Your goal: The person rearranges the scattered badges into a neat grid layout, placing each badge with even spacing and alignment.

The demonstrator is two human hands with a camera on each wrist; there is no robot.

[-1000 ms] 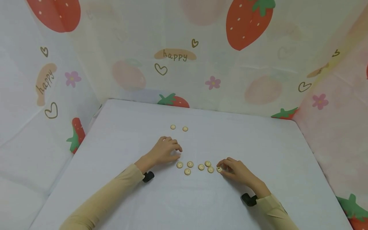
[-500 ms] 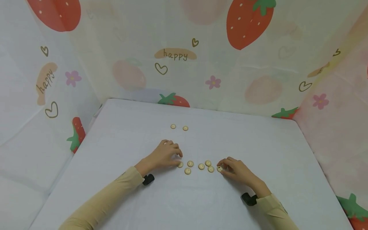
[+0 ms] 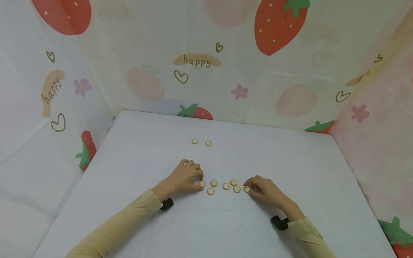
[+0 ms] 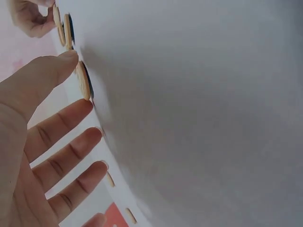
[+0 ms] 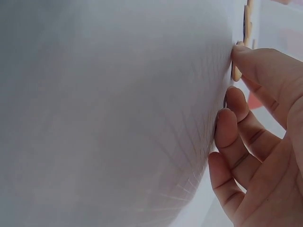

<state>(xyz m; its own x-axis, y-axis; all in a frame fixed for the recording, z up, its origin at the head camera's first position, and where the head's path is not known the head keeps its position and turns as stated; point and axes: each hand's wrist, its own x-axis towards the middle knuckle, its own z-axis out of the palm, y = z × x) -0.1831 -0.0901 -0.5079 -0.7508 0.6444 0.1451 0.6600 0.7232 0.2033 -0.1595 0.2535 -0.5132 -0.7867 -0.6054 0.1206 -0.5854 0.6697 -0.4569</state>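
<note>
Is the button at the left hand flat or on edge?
Flat: in the head view, the button at the left hand shows its round face upward. Whether it is slightly raised, I cannot tell.

Long beige sleeves are being worn on both arms: the left sleeve (image 3: 113, 227) is being shown at the lower left of the frame, the right sleeve (image 3: 308, 236) at the lower right. Soft creases are being formed in the left one near the bottom edge. A small black wrist camera (image 3: 167, 204) is being worn below the left cuff (image 3: 153, 200), and a blockier-looking black unit (image 3: 279, 223) beside the right cuff (image 3: 297, 225). Both hands, left hand (image 3: 184, 178) and right hand (image 3: 267, 192), are being left bare.
</note>
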